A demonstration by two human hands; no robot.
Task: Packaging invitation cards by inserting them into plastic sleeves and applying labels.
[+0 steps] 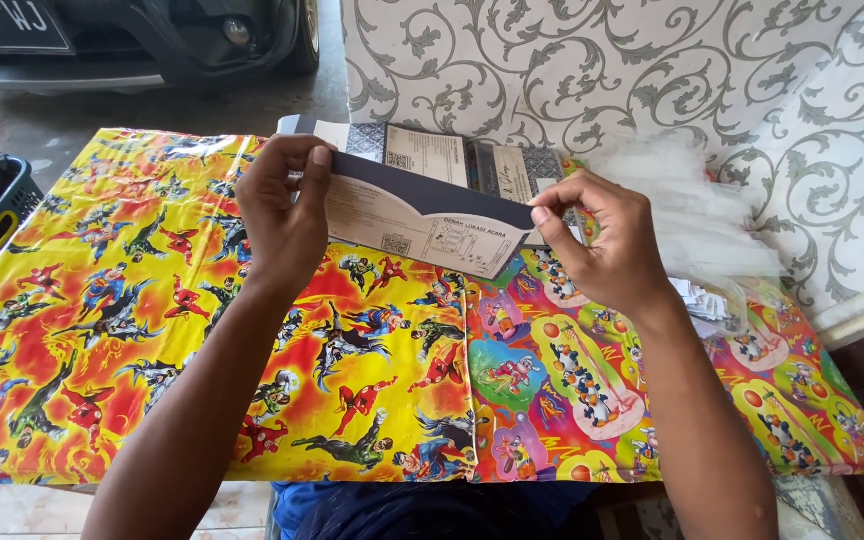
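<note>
Dark-flapped cream envelope [422, 222] between both hands

Bright, even daylight fills my view, strongest at the right, where the clear plastic bags [687, 215] wash out into a pale glare. My forearms throw only soft shadows onto the glossy cartoon wrapping paper [152, 300]. Focus is sharp at the centre; the top corners look dimmer, and straight lines bow slightly towards the edges.

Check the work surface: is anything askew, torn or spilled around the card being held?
Nothing stands out. Both hands, left and right, hold the folded card level; the colourful wrapping paper lies flat, with no spill or tear visible.
</note>
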